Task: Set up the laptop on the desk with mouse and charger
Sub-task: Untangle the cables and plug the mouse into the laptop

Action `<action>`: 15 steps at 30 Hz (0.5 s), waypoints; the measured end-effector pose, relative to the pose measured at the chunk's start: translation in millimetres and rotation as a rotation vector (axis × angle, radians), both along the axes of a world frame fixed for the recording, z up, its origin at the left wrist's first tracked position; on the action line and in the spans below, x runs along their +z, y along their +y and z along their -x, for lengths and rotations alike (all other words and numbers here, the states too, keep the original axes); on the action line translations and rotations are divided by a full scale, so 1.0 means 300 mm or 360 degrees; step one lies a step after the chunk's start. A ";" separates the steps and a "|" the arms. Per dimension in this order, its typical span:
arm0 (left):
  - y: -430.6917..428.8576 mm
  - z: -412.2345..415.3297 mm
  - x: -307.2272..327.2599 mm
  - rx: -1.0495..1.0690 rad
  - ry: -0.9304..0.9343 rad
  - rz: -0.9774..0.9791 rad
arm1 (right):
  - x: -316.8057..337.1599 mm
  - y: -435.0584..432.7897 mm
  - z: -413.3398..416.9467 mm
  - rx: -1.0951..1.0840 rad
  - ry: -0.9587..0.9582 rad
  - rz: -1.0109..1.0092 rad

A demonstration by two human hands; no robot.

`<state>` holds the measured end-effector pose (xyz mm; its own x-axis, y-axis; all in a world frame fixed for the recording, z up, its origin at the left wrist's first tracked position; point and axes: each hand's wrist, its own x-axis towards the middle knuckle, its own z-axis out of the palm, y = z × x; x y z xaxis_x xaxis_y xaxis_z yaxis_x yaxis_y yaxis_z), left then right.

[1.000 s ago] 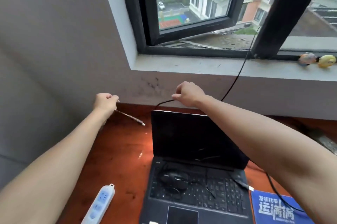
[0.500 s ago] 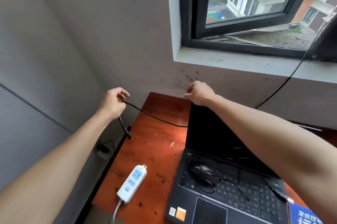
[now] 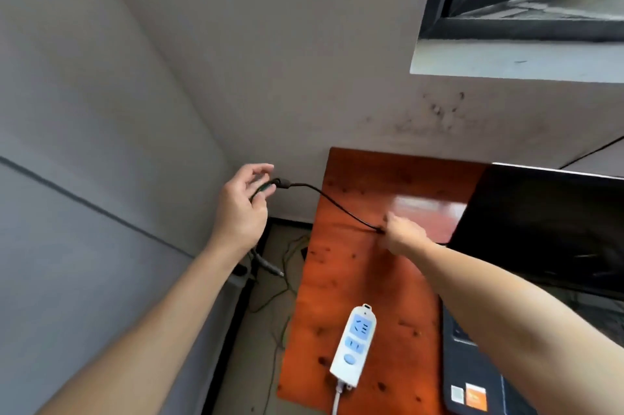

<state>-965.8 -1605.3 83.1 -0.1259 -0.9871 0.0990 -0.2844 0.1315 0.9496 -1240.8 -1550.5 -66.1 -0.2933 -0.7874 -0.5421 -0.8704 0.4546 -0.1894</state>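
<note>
Both hands grip charger cable (image 3: 332,203): left hand (image 3: 241,208), right hand (image 3: 401,234); cable slants left-up; plug (image 3: 270,267) dangles.

One laptop (image 3: 540,229); one white power strip (image 3: 354,345); one black charger cable (image 3: 332,203); two hands, left (image 3: 241,208) and right (image 3: 403,234); one desk (image 3: 341,266).
</note>
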 end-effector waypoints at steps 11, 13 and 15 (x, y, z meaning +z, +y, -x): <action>-0.040 -0.198 -0.245 0.0791 0.0517 -0.1119 | -0.074 -0.168 0.025 -0.0013 0.0128 0.0144; -0.040 -0.194 -0.277 0.0885 0.0618 -0.1250 | -0.068 -0.182 0.023 0.0058 0.0074 0.0002; -0.033 -0.185 -0.308 0.0940 0.0673 -0.1404 | -0.076 -0.161 0.021 0.0167 0.0142 -0.0034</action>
